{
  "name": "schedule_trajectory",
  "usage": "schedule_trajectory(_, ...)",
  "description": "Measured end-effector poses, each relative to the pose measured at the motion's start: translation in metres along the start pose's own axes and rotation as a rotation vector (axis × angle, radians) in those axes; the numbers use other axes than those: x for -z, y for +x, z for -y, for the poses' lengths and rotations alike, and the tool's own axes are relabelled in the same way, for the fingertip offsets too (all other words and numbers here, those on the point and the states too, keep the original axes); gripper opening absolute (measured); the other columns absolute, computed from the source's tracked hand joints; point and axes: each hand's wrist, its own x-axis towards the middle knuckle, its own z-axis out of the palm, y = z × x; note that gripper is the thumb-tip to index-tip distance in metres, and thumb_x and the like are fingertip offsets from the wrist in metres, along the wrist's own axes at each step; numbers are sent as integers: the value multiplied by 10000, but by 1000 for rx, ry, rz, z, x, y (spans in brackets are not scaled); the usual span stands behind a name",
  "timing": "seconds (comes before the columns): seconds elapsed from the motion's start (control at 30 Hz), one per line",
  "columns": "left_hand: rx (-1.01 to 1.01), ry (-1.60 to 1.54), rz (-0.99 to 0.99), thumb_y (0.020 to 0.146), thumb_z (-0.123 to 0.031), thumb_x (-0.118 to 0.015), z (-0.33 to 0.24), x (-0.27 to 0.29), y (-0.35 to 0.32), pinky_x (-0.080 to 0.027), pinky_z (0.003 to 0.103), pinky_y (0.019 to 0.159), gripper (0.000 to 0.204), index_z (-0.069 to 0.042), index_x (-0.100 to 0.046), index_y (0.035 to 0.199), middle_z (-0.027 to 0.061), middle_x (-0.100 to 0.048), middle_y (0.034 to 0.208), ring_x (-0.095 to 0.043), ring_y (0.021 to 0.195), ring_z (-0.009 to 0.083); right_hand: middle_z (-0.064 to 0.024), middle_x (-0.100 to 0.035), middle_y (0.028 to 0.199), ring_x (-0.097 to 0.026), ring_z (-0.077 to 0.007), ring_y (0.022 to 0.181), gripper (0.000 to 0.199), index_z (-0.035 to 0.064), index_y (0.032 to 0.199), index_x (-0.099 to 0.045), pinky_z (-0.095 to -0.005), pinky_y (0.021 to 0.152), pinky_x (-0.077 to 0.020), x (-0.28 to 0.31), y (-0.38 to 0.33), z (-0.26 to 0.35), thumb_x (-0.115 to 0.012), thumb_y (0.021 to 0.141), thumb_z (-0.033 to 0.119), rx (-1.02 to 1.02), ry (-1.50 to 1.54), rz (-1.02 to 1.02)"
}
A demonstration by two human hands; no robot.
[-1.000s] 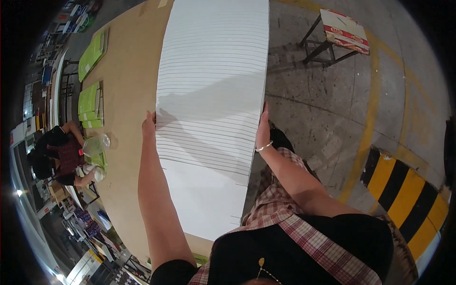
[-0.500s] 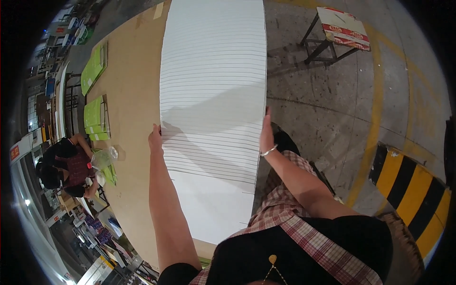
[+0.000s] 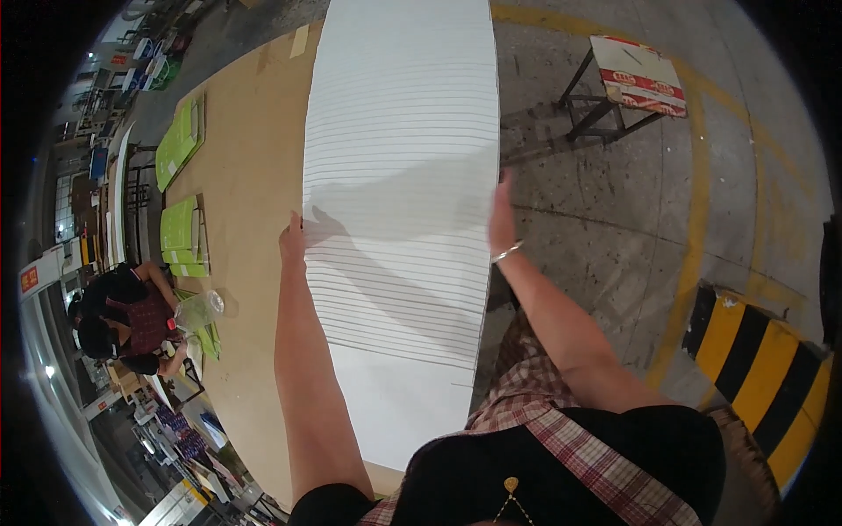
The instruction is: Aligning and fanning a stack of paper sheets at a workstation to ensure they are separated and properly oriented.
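Both hands have slid a little farther up the fanned stack of white sheets (image 3: 399,193) since a second ago, the right one most. Pictured: my left hand (image 3: 293,238) presses the stack's left edge, fingers closed against it, while my right hand (image 3: 502,215) stands flat along the right edge, fingers straight; motion blur leaves it unclear whether they actually pinch the paper. Long axis of the stack runs straight away from me down the brown bench (image 3: 254,158), overhanging its right side above the concrete floor (image 3: 614,228). Each arm reaches forward, elbows nearly extended, the stack squarely between them.
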Motion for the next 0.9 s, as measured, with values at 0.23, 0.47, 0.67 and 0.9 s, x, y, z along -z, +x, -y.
schedule_trajectory(0.23, 30, 191, 15, 872, -504, -409, -12, 0, 14, -433, 353, 758, 624, 70, -587, 1040, 153, -610, 983, -562, 892, 232, -199, -96, 1449, -121, -263, 1342, 659, -49, 1378, -12, -317, 1082, -116, -10, 17, -6, -234, 954, 405, -90, 241, 148)
schedule_trajectory(0.47, -8, 255, -117, 875, -513, -383, -25, -13, 21, -418, 363, 806, 620, 45, -598, 1037, 169, -619, 973, -563, 924, 264, -204, -117, 1443, -128, -263, 1340, 648, -49, 1377, -14, -319, 1083, -115, -16, 40, 0, -225, 956, 397, -17, 79, 31)
schedule_trajectory(0.67, 28, 104, -41, 859, -551, -386, -59, -22, 39, -403, 354, 853, 646, 35, -608, 1019, 198, -602, 1035, -546, 1004, 289, -209, -135, 1438, -133, -263, 1338, 639, -50, 1376, -16, -320, 1084, -113, -10, 87, 11, -217, 959, 390, 70, 26, -52)
schedule_trajectory(0.9, -72, 190, -101, 869, -564, -322, -64, -34, 62, -400, 390, 871, 685, 46, -609, 995, 244, -594, 1020, -544, 1018, 345, -148, -168, 1445, -189, -206, 1321, 678, 14, 1400, -38, -271, 1068, -146, -21, 111, 14, -190, 941, 489, -101, 27, 174)
